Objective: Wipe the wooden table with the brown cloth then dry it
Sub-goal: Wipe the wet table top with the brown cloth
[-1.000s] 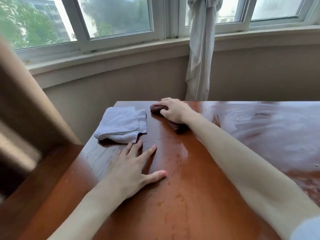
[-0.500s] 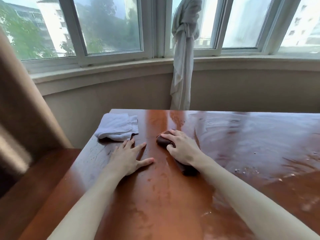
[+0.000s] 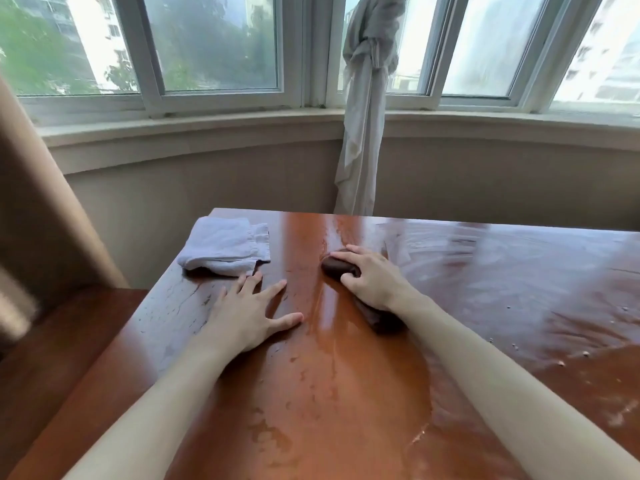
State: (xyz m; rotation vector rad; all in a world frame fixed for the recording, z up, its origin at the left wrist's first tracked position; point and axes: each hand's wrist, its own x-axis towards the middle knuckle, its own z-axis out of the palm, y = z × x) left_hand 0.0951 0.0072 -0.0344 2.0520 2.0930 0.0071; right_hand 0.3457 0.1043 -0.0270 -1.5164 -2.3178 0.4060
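Head view: the right hand (image 3: 375,280) grips the bunched dark brown cloth (image 3: 341,267), fingers curled over it, now mid-table after sliding back from the far edge a second ago. The glossy reddish wooden table (image 3: 346,393) shows wet streaks, so wiping continues. The left hand (image 3: 249,315) stays flat, fingers spread, just near of the folded pale grey cloth (image 3: 227,245), which waits for drying.
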